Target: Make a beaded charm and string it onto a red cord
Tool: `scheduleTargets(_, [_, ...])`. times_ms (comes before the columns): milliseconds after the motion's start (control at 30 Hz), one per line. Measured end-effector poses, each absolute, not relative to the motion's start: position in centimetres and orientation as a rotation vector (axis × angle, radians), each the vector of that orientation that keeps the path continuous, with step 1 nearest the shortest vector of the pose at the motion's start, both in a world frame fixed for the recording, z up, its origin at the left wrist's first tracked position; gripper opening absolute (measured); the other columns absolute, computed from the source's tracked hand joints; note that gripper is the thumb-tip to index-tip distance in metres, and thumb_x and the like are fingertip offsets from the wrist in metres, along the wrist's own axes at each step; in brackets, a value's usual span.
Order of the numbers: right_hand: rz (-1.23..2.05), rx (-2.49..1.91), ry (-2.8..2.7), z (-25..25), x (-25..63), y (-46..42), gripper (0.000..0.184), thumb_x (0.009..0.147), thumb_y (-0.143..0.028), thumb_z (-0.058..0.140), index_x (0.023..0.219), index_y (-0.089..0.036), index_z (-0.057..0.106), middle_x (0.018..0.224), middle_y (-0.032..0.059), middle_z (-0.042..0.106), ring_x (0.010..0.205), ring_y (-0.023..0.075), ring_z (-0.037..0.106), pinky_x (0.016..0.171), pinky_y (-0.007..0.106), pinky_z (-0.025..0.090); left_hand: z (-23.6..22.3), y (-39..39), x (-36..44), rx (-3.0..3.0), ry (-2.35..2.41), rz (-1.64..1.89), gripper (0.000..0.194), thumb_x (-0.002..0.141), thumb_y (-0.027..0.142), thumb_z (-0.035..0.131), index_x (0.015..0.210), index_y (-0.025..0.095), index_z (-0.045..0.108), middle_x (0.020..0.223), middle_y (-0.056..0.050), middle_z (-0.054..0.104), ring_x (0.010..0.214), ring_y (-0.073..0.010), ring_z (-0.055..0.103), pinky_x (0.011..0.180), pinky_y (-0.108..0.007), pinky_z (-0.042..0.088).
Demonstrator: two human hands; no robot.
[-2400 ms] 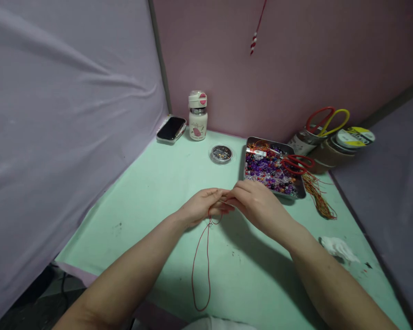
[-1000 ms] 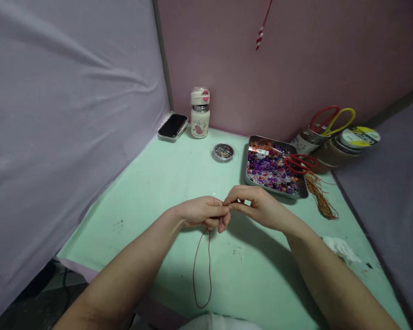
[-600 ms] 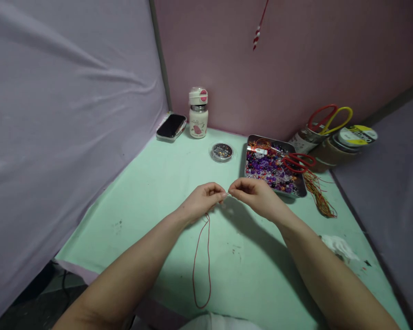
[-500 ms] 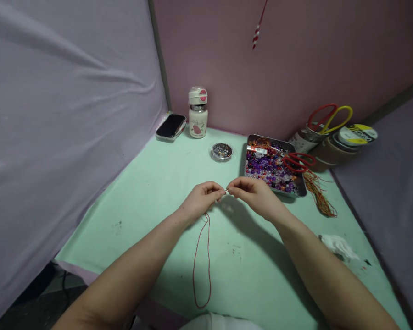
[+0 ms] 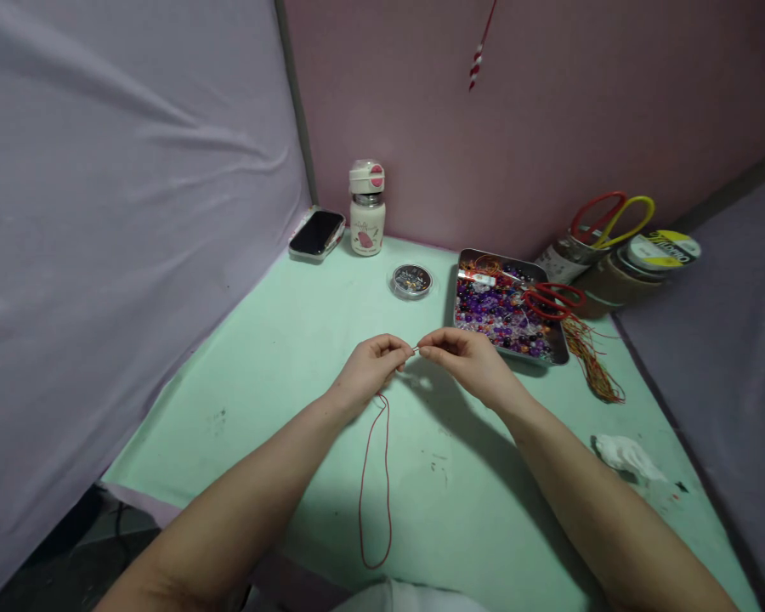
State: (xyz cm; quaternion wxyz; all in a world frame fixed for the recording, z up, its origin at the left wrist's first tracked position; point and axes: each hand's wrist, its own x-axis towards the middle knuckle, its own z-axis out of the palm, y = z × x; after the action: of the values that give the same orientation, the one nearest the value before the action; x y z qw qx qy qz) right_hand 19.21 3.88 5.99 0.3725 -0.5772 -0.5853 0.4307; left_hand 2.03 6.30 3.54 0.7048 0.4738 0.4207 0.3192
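Stained mint-green surface [image 5: 274, 382], lilac cloth [image 5: 133, 212] to its left, pink wall [image 5: 421, 144] behind; left hand [image 5: 371, 367] and right hand [image 5: 464, 355] pinch a thin strand [image 5: 416, 349], red cord [image 5: 388, 476] looping below the left.

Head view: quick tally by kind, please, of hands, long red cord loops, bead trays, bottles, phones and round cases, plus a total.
Hands: 2, left hand and right hand
Long red cord loop: 1
Bead tray: 1
Bottle: 1
Phone: 1
Round case: 1
Total: 7
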Motion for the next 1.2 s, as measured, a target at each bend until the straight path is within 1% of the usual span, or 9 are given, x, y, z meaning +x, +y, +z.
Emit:
scheduleTargets(200, [1.09,-1.486,-1.495,6.1,19.1,3.8,0.019,0.075,-0.035,0.064,0.082,-0.018,0.071,0.08,0.0046,0.072,0.073,0.0171,0.061,0.068,0.031,0.046,3.6,6.2,2.1,1.078,0.945,0.698,0.02,0.073,0.034,0.066,0.078,0.016,0.06,0.057,0.006,0.045,0.041,-0.0029,0.027,0.042,-0.022,0.015])
scheduleTargets(467, [1.008,-1.507,-1.555,5.7,18.9,3.7,0.019,0.077,-0.034,0.062,0.077,-0.017,0.07,0.071,0.0032,0.068,0.064,0.0148,0.056,0.061,0.028,0.042,3.4,6.2,2.2,1.119,0.938,0.662,0.02,0.073,0.034,0.065,0.078,0.016,0.061,0.06,0.005,0.048,0.043,-0.0033,0.028,0.042,-0.022,0.017])
scheduleTargets(667, [0.728,-1.5,-1.475,5.8,20.7,4.2,0.022,0.08,-0.039,0.062,0.08,-0.017,0.068,0.073,0.0036,0.066,0.065,0.0144,0.055,0.059,0.028,0.041,3.8,6.6,1.7,1.139,0.926,0.617,0.022,0.075,0.035,0.063,0.085,0.015,0.063,0.061,0.003,0.05,0.042,-0.003,0.026,0.043,-0.022,0.015])
scheduleTargets(800, [0.526,-1.53,-1.29,7.5,23.0,4.4,0.019,0.077,-0.037,0.066,0.08,-0.018,0.069,0.072,0.0019,0.065,0.063,0.0133,0.054,0.06,0.027,0.042,4.1,6.9,1.2,1.153,0.924,0.602,0.022,0.076,0.033,0.062,0.085,0.014,0.064,0.062,0.002,0.05,0.043,-0.0032,0.026,0.043,-0.023,0.015])
scheduleTargets(900, [0.396,-1.501,-1.157,8.9,24.8,4.4,0.018,0.075,-0.035,0.069,0.081,-0.018,0.069,0.069,0.0008,0.063,0.059,0.0116,0.052,0.058,0.027,0.041,4.1,7.1,0.9,1.172,0.918,0.606,0.021,0.076,0.033,0.062,0.085,0.013,0.064,0.062,0.002,0.05,0.044,-0.0036,0.027,0.044,-0.023,0.015])
scheduleTargets(1033, [0.23,-1.393,-1.008,10.2,27.1,4.4,0.015,0.073,-0.029,0.07,0.08,-0.016,0.07,0.065,-0.0004,0.061,0.055,0.0093,0.051,0.054,0.025,0.04,4.0,7.5,0.7,1.206,0.96,0.608,0.021,0.076,0.035,0.062,0.084,0.015,0.065,0.062,0.002,0.05,0.044,-0.0041,0.027,0.044,-0.022,0.017])
scheduleTargets(1133, [0.121,-1.3,-0.909,11.3,28.5,4.2,0.009,0.07,-0.023,0.069,0.074,-0.015,0.069,0.059,-0.0013,0.058,0.049,0.0083,0.049,0.05,0.024,0.04,4.0,7.8,0.5,1.228,0.99,0.633,0.022,0.075,0.036,0.063,0.082,0.016,0.066,0.062,0.002,0.051,0.046,-0.0047,0.03,0.046,-0.022,0.021])
scheduleTargets(1200, [0.043,-1.272,-0.869,11.9,29.4,4.0,0.005,0.069,-0.019,0.068,0.07,-0.015,0.069,0.056,-0.0017,0.055,0.046,0.008,0.047,0.047,0.024,0.039,4.0,8.0,0.5,1.238,1.014,0.65,0.021,0.073,0.035,0.064,0.081,0.015,0.066,0.063,0.001,0.053,0.047,-0.0052,0.033,0.047,-0.022,0.024])
